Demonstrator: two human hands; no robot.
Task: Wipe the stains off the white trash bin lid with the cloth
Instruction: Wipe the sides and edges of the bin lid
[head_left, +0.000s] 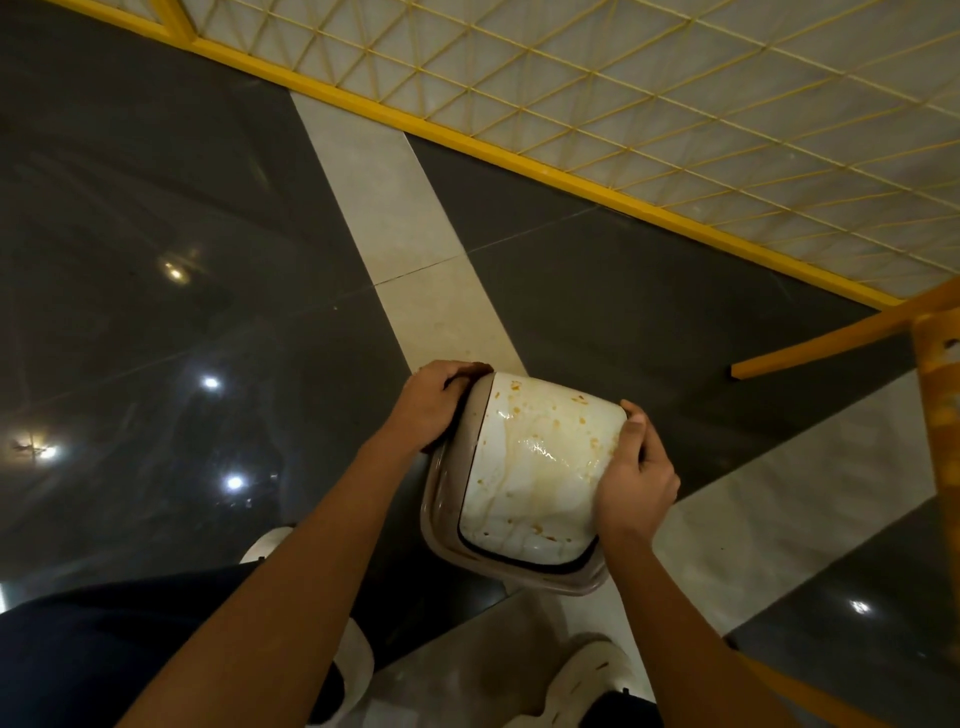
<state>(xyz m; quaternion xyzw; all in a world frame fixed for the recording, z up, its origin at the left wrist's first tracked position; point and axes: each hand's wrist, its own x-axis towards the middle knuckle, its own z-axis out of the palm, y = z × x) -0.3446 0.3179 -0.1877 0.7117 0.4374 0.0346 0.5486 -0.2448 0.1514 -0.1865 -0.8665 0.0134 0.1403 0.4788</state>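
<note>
The white trash bin lid is domed, set in a beige rim, and held tilted above the floor at the lower middle of the head view. Orange-brown spots and pale yellowish streaks cover its top. My left hand grips the lid's far left edge, fingers curled over the rim. My right hand clasps its right side, thumb on the white surface. No cloth is in sight.
A glossy dark tiled floor with pale stone strips lies below. A yellow mesh fence runs across the upper right. Yellow bars stand at the right edge. My white shoes are at the bottom.
</note>
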